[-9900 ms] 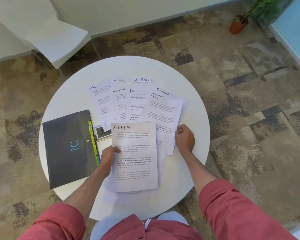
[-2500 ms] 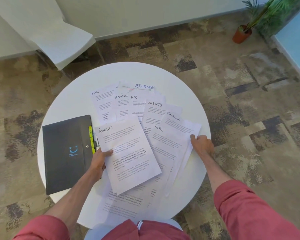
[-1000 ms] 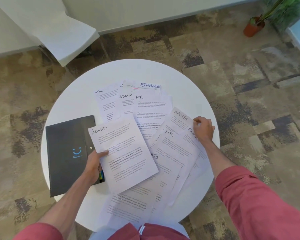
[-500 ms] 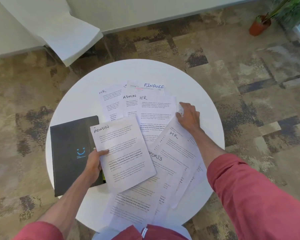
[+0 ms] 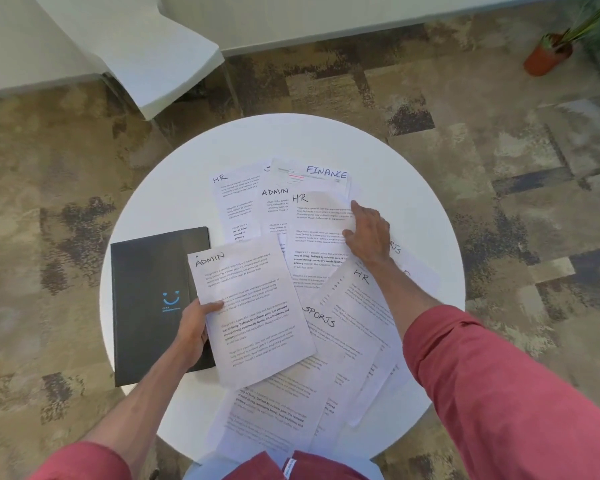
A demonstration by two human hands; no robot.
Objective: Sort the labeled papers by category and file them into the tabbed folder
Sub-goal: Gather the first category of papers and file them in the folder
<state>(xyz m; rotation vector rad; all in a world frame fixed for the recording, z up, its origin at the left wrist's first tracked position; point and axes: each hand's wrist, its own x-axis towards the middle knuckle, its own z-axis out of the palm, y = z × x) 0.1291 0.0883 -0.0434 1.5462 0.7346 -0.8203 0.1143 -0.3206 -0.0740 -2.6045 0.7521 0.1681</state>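
My left hand (image 5: pixel 193 327) grips the ADMIN sheet (image 5: pixel 253 313) by its left edge, overlapping the black folder (image 5: pixel 149 306) on the desk (image 5: pixel 174 202). My right hand (image 5: pixel 369 233) is open, fingers touching an HR sheet (image 5: pixel 316 230) farther back.

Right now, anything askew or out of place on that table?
Yes. The papers lie fanned and overlapping at mixed angles. The ADMIN sheet in the left hand sits tilted over the closed folder. The lowest sheets reach the near edge of the table and may overhang.
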